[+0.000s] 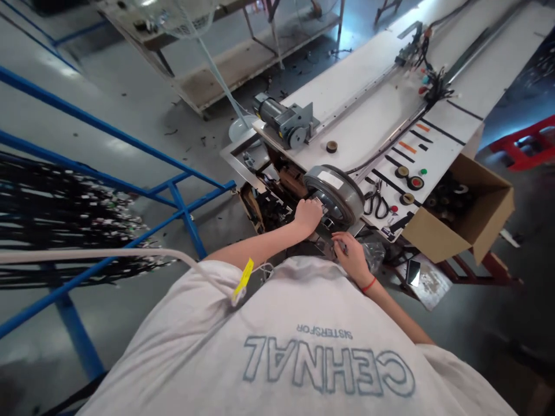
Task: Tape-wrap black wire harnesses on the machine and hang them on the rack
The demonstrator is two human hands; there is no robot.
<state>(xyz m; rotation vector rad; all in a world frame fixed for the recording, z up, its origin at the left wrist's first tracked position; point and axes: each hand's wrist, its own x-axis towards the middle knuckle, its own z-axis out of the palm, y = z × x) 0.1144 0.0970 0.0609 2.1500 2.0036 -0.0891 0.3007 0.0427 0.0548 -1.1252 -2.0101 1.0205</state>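
Observation:
A round grey machine drum [356,199] with a white label and an open shiny centre stands at the near end of the long bench. My left hand [309,216] is closed in a fist against the drum's left near side; what its fingers grip is hidden. Lower and to the right, my right hand [350,254] has its fingers curled and pinched together close to my shirt. A dark flat strip [324,233] runs between the two hands. Whether the right fingers hold this strip or something smaller I cannot make out.
Black-handled scissors [378,202], tape rolls [402,172] and black strips lie on the white bench [351,115] right of the drum. A motor [277,115] sits behind. An open cardboard box [451,237] stands right; a blue rack [173,190] with many cables stands left.

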